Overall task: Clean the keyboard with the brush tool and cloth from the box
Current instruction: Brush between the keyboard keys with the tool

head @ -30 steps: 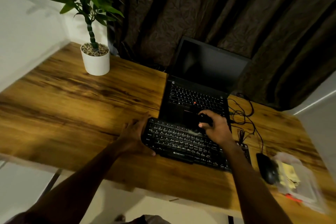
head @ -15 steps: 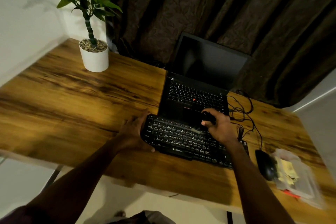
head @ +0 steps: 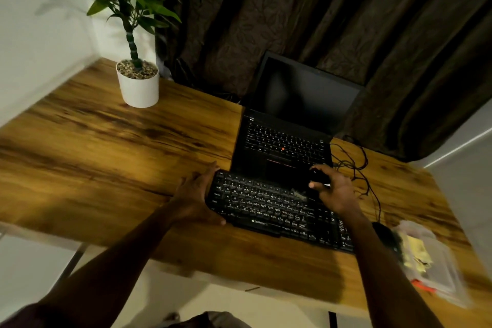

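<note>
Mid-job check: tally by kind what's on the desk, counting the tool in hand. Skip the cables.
Keyboard: 1
Laptop: 1
Mouse: 1
Potted plant: 1
Clear box: 1
Brush tool, in right hand: 1
Total: 6

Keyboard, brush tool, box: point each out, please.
keyboard point(head: 255, 205): head view, letter keys left of centre.
brush tool point(head: 318, 176): head view, black body.
box point(head: 448, 275): head view, clear bare part, blurred.

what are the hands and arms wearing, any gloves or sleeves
The left hand and right hand are bare: no gloves, rings or watch show. The left forearm and right forearm are uncovered too. A dark sleeve seems to start at the left upper arm, though it is blurred there.
</note>
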`<action>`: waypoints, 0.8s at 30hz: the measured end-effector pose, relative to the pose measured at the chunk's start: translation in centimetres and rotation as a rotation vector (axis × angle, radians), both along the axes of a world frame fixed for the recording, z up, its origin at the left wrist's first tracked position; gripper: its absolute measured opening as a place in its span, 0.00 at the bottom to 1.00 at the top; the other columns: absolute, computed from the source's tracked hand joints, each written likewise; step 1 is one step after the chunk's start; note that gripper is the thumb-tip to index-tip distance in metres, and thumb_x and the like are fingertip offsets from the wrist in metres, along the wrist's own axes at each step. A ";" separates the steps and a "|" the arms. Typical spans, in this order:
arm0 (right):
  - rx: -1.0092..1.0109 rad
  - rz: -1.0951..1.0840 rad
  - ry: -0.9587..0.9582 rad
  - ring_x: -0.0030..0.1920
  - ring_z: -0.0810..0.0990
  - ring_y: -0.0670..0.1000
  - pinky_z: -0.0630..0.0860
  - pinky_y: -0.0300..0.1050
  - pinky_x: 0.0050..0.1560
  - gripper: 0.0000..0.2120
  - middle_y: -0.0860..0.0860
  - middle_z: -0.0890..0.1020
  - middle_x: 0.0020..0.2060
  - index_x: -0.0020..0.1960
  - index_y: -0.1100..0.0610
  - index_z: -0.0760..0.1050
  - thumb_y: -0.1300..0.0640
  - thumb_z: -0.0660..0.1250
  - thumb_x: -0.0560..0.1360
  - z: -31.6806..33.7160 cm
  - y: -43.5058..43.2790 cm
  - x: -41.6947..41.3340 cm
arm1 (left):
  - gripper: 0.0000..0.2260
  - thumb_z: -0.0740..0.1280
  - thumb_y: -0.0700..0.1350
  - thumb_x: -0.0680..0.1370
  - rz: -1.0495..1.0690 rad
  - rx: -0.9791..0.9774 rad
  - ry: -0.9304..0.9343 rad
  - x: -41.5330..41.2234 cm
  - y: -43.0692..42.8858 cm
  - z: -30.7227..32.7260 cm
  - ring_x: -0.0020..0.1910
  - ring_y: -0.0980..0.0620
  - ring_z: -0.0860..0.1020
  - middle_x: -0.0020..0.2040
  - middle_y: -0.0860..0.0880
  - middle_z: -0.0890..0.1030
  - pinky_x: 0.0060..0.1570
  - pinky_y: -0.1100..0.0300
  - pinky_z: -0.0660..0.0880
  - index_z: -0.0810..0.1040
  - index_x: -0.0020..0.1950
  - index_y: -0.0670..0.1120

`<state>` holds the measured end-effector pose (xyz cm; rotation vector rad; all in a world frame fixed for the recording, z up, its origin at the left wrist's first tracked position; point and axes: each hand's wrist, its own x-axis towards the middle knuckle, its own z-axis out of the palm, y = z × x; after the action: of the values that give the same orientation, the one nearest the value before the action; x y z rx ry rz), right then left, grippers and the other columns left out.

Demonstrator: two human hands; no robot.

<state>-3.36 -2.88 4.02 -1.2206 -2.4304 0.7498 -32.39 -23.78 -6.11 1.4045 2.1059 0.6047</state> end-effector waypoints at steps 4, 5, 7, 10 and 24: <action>-0.012 0.009 0.037 0.48 0.79 0.41 0.75 0.30 0.40 0.17 0.49 0.81 0.52 0.61 0.53 0.77 0.65 0.72 0.75 -0.1 0.5 -0.2 | 0.68 0.76 0.73 0.49 -0.011 -0.013 -0.003 -0.2 0.1 -0.1 0.74 0.41 0.60 0.75 0.44 0.65 0.72 0.43 0.53 0.38 0.78 0.63; -0.018 0.012 0.028 0.50 0.80 0.44 0.75 0.32 0.41 0.17 0.50 0.81 0.52 0.61 0.53 0.77 0.65 0.71 0.75 -0.1 0.8 0.2 | 0.68 0.75 0.73 0.49 -0.010 -0.017 -0.001 -0.2 0.1 -0.1 0.74 0.41 0.60 0.75 0.44 0.65 0.73 0.42 0.54 0.37 0.77 0.64; -0.016 0.010 -0.012 0.52 0.79 0.50 0.76 0.37 0.44 0.17 0.52 0.80 0.53 0.60 0.52 0.77 0.66 0.71 0.74 0.0 1.4 1.4 | 0.68 0.75 0.73 0.48 -0.001 -0.022 0.005 -0.2 0.1 -0.2 0.74 0.41 0.62 0.74 0.44 0.66 0.73 0.42 0.54 0.37 0.77 0.64; -0.016 -0.048 -0.050 0.55 0.81 0.55 0.79 0.48 0.50 0.19 0.54 0.82 0.54 0.60 0.49 0.77 0.66 0.72 0.74 -0.1 2.4 3.2 | 0.67 0.76 0.72 0.49 -0.007 -0.016 -0.004 -0.1 0.1 0.0 0.74 0.42 0.61 0.75 0.45 0.66 0.73 0.42 0.53 0.38 0.78 0.63; 0.069 -0.067 -0.120 0.52 0.81 0.54 0.83 0.49 0.43 0.25 0.51 0.81 0.54 0.57 0.33 0.72 0.62 0.72 0.74 -0.6 3.1 5.0 | 0.71 0.71 0.78 0.43 -0.001 -0.024 -0.027 0.0 -0.1 0.2 0.75 0.40 0.58 0.76 0.42 0.63 0.74 0.41 0.51 0.38 0.78 0.63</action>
<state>1.60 0.20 3.39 -1.3481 -2.4743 0.5845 -32.41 -23.92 -5.90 1.3765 2.0844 0.5930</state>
